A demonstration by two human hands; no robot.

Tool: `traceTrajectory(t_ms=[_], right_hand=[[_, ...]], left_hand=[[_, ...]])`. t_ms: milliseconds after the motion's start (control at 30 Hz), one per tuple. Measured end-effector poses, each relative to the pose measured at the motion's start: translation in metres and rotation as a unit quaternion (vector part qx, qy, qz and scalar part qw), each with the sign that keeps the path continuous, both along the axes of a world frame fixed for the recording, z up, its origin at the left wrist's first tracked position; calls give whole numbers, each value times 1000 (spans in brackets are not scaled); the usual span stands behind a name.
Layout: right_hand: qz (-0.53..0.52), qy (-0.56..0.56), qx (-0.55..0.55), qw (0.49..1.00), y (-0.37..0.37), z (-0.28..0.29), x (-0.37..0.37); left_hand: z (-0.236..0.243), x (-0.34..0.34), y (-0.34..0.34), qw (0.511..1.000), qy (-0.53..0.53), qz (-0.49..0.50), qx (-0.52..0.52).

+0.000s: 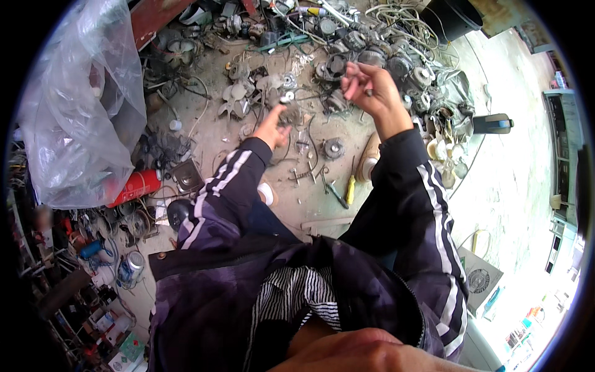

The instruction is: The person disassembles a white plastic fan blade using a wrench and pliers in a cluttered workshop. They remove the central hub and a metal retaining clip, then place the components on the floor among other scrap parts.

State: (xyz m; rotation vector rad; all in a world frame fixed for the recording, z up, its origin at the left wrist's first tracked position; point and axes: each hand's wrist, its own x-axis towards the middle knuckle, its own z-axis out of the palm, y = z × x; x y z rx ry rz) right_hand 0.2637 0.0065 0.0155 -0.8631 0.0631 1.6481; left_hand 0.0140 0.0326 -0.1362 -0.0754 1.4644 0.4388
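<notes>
My left hand is closed round a greyish motor part, somewhat smeared by motion, above the floor. To the right and farther off, my right hand is raised with its fingers curled. A small dark spot shows at its palm, too small to name. Between my shoes, a round motor lies on the floor. Closer to me rest a screwdriver with a yellow handle and a hammer-like tool. Grey fan blades lie beyond my left hand.
A heap of dusty motors and tangled cables spreads ahead, by a black bucket. On the left hang a clear plastic bag and, beneath it, a red cylinder. A grey carton stands at the right.
</notes>
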Motion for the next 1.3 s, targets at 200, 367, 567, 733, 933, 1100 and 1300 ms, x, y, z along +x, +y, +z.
traceTrajectory(t_ms=[200, 367, 567, 733, 933, 1100, 1300], right_hand=[[-132, -23, 1, 991, 1, 17, 55], [-140, 44, -8, 989, 9, 17, 65], [-96, 31, 0, 995, 8, 15, 64], [-70, 53, -5, 996, 12, 1, 71], [-55, -25, -41, 997, 13, 3, 42], [250, -109, 136, 952, 23, -48, 56], [367, -325, 18, 871, -31, -83, -65]], left_hand=[[-10, 89, 20, 982, -112, -130, 80], [39, 164, 85, 942, -187, -164, 225], [33, 107, 112, 873, -86, -294, 380], [42, -13, 124, 927, -28, -88, 363], [170, -86, 70, 909, -46, 192, 367], [165, -101, 34, 896, -97, 251, 352], [117, -133, 31, 897, -85, 281, 329]])
